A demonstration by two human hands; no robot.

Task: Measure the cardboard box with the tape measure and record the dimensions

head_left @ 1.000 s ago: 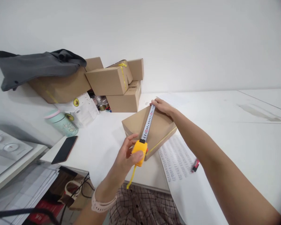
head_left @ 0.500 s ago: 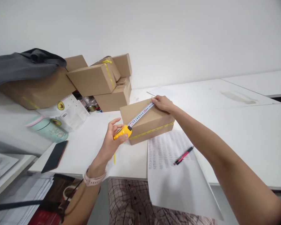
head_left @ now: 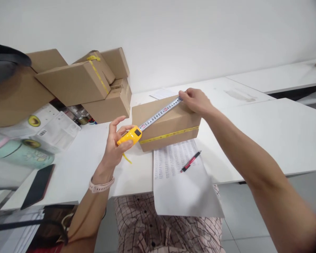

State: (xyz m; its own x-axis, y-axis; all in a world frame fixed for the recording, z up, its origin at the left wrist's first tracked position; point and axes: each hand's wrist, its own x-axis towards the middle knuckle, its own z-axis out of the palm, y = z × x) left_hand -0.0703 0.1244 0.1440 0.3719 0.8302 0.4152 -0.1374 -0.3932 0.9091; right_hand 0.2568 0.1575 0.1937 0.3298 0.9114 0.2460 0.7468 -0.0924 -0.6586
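Note:
My left hand (head_left: 115, 140) grips the yellow case of a tape measure (head_left: 130, 135), its index finger lifted off. The silver blade (head_left: 160, 113) runs out from the case diagonally over the top of a closed cardboard box (head_left: 171, 128). At the box's far right, my right hand (head_left: 196, 101) pinches the blade's free end with thumb and fingers; the end hook is hidden. A yellow strip of tape runs along the front side of the box. Under the box's near edge lies a printed sheet (head_left: 186, 198) with a red and black pen (head_left: 190, 161) on it.
Several cardboard boxes (head_left: 73, 82) are stacked at the left against the wall. Near them are a white carton (head_left: 52, 130) with avocado pictures, a mint green bottle (head_left: 23, 153) and a dark phone (head_left: 39, 186). The sheet overhangs the table's front edge.
The head view has turned somewhat to the right. My left hand has tilted the tape measure's case, and the blade now rises above the box's top edge. Both hands keep their hold.

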